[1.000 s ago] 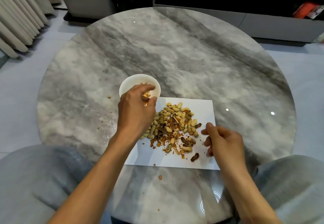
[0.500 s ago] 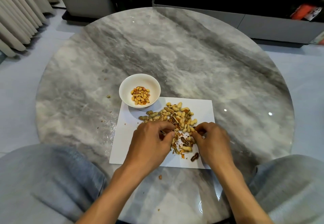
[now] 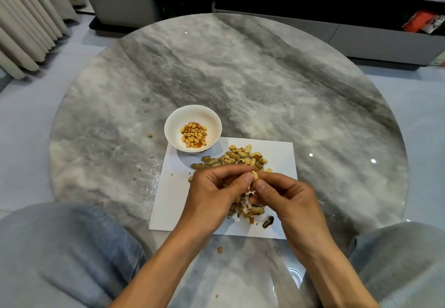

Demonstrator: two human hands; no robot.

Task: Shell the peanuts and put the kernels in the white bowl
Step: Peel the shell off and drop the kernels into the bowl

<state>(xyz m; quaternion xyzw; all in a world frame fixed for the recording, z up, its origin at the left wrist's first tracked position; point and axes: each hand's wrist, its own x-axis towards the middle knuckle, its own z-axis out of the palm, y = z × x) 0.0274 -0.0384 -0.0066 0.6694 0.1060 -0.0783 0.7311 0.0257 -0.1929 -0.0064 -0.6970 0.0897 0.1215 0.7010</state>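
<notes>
Head view, frame centre: left hand (image 3: 212,194) and right hand (image 3: 286,199), fingers pinched on one peanut (image 3: 255,175). Just above-left: white bowl (image 3: 173,124) holding kernels (image 3: 194,134).

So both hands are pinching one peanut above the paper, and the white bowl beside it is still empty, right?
Not quite. The head view shows the white bowl already holds a small heap of kernels. The rest stands: left hand and right hand pinch one peanut above the paper.

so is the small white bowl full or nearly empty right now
Nearly empty. The small round white bowl holds only a thin cluster of shelled golden peanut kernels at its bottom, and most of its white inner wall shows bare.
</notes>
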